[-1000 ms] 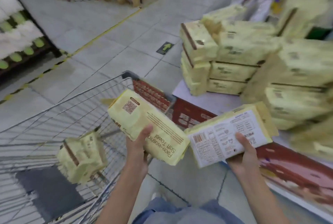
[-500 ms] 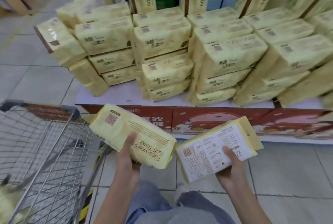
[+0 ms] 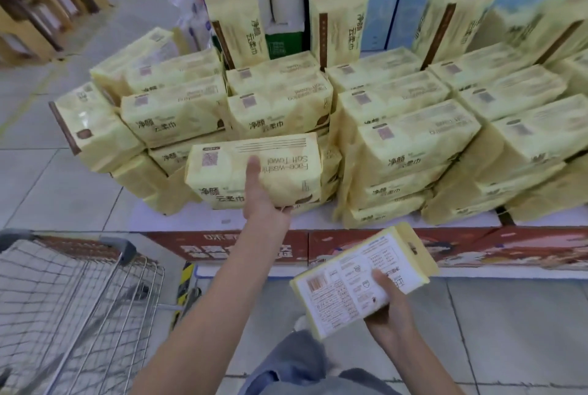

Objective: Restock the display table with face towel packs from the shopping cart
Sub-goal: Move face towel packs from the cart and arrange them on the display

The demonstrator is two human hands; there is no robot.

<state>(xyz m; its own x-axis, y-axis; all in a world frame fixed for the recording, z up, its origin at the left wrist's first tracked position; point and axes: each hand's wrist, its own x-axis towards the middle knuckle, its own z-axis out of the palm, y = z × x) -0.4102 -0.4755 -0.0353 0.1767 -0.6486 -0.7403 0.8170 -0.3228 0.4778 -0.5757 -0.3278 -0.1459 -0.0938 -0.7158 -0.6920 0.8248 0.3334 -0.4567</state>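
— What's nearest?

— My right hand clasps a towel pack at waist height, white printed back and barcode facing up. I'd say it's held back as the next one to go. The shopping cart stands at my left.

— And the other hand?

— My left hand, thumb on top and fingers beneath, holds a second pack level over the display table, probably so it lands flat against the stack. Upside down to me, it reads "Face-wash… Soft Towel" and 净颜云柔巾. Upright packs line the back.
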